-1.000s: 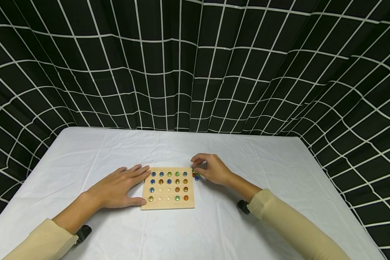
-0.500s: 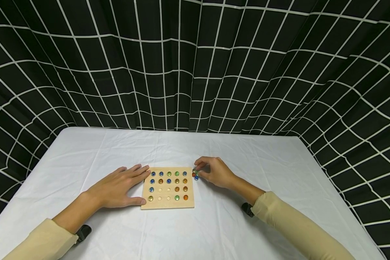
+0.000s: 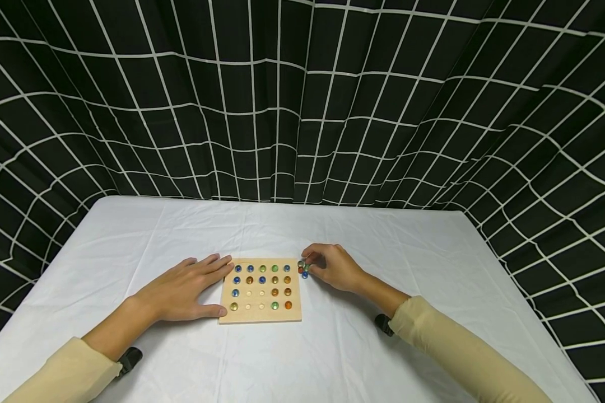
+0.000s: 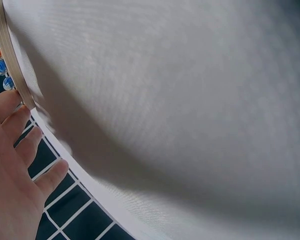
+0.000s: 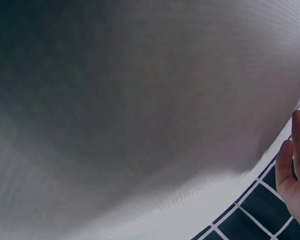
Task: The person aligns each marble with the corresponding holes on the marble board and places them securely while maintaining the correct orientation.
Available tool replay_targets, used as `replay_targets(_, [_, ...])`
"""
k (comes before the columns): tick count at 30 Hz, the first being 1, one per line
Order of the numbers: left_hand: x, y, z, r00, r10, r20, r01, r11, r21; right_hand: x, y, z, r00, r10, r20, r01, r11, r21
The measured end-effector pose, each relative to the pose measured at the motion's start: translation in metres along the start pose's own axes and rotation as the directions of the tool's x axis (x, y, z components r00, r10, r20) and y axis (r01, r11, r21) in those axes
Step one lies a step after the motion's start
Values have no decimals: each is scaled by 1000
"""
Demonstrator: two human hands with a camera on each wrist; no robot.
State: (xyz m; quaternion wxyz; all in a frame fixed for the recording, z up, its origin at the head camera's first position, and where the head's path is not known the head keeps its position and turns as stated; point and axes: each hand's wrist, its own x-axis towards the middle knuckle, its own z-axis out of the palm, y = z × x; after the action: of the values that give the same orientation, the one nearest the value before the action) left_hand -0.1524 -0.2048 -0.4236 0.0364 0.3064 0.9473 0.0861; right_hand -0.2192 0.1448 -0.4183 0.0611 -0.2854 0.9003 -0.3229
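Note:
A light wooden board (image 3: 262, 320) lies flat with rows of coloured glass marbles (image 3: 274, 280) in its hollows. Several hollows in the middle of the two nearer rows hold no marble. My left hand (image 3: 184, 288) rests along the board's left edge, fingers extended and thumb at the near corner. At the far right corner my right hand (image 3: 335, 267) pinches a green marble (image 3: 307, 268) between thumb and forefinger, partly hidden. Beside it sit a blue marble (image 3: 305, 275), a red-orange marble (image 3: 299, 270) and a clear greenish marble (image 3: 301, 263). In the right wrist view the fingertips are mostly cut off.
A white cloth (image 3: 191, 364) with light creases covers the table. Behind and at both sides hangs a black curtain (image 3: 262, 112) with a white grid. Dark wrist bands (image 3: 129, 361) show at the cuffs of both beige sleeves (image 3: 65, 374).
Over the first half second my right hand shifted slightly right and nearer, its fingers drawing in on the green marble. Since then it has barely moved. My left hand and the board stay put.

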Motion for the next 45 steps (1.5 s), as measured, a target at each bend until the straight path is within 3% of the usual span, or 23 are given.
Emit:
replay_targets(15, [0,1,-2,1000,-1,5,1,1000,-10,1,-1,1,1000,4,-12,-4,1000,-31])
replay_targets(23, [0,1,-2,1000,-1,5,1,1000,-6,0,-4,-1,999,-33,-31,34,999,31])
replay_targets(45, [0,2,-2,1000,-7,15,7,1000,-8,-6,-48,24,983,-161,86,154,984,89])
